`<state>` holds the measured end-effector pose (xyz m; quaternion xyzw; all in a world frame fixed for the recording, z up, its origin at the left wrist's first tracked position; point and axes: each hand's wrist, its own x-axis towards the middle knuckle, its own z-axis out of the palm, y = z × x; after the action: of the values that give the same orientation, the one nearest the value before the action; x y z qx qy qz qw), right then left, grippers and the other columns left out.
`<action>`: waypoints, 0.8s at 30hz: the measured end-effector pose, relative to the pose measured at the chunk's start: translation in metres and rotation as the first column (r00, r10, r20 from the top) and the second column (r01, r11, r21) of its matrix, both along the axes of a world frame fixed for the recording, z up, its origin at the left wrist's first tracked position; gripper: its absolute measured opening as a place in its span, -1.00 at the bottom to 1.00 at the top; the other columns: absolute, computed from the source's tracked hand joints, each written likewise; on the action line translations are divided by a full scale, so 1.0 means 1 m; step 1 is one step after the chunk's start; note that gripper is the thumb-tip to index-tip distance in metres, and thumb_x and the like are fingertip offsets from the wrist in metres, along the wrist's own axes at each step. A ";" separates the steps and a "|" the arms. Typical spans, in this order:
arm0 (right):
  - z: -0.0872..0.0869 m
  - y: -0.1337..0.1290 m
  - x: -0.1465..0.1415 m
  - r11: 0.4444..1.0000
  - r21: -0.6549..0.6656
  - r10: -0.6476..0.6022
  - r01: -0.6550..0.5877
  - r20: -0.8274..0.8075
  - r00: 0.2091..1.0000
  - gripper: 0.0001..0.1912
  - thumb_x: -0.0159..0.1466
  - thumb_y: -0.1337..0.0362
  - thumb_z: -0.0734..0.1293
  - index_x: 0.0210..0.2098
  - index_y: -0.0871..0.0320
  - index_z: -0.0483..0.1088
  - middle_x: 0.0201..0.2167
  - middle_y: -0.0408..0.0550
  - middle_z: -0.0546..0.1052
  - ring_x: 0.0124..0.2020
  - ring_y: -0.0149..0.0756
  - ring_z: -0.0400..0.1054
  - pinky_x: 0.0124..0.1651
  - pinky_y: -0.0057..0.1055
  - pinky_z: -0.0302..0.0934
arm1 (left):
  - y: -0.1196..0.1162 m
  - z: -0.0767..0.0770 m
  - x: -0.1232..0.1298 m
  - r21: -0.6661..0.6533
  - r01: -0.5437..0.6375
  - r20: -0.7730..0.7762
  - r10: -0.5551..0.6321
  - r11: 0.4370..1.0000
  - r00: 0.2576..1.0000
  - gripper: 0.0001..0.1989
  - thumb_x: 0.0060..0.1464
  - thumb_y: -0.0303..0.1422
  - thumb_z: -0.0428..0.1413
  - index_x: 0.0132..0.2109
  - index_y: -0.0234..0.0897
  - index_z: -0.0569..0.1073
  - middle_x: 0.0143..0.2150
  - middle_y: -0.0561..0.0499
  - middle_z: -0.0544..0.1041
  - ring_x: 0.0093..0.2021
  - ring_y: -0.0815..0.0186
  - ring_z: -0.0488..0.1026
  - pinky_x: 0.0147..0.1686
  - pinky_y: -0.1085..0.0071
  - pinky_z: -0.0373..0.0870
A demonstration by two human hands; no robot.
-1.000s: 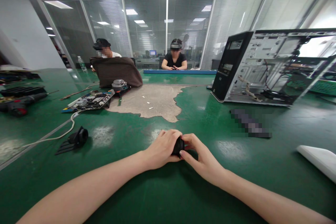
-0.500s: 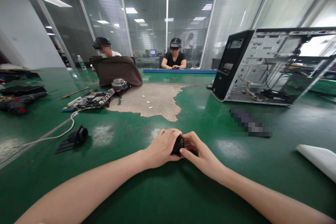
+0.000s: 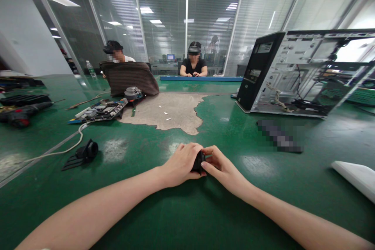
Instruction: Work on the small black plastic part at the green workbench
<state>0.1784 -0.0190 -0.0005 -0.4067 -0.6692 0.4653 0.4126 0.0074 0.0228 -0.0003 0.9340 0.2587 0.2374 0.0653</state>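
Near the middle of the green tabletop (image 3: 140,211), a small black part (image 3: 198,162) sits between my two hands; its kind is hard to tell. My left hand (image 3: 183,165) is wrapped over it from the left and hides most of it. From the right, my right hand (image 3: 218,163) pinches its edge, thumb in front and fingers behind. To the left lies a black plastic piece (image 3: 83,154) with a round ring and flat slats, apart from both hands.
An open computer case (image 3: 263,74) stands at right. A blurred dark object (image 3: 279,136) and a white object's corner (image 3: 356,177) lie nearer. At left are a circuit board (image 3: 101,110), a cable (image 3: 73,146) and a power tool (image 3: 22,113). Two people (image 3: 193,64) sit across the table.
My right thumb and fingers have shifted slightly on the black part's edge, and its rim now looks turned a little. My left hand stays in place.
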 end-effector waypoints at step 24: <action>0.002 -0.005 0.000 0.988 0.143 -0.056 0.052 0.023 0.998 -0.81 0.18 0.32 0.25 -0.19 0.09 0.21 -0.21 -0.09 0.30 -0.15 -0.31 0.29 -0.14 -0.32 0.33 | 0.001 0.000 0.001 -0.010 -0.004 -0.007 0.004 1.000 1.000 -0.44 -0.04 -0.31 0.14 0.03 -0.26 0.03 0.00 -0.15 0.30 0.00 0.11 0.25 -0.11 0.19 0.19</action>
<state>0.1788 -0.0243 0.0013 -0.4005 -0.6950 0.3993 0.4440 0.0086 0.0233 0.0001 0.9339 0.2622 0.2330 0.0686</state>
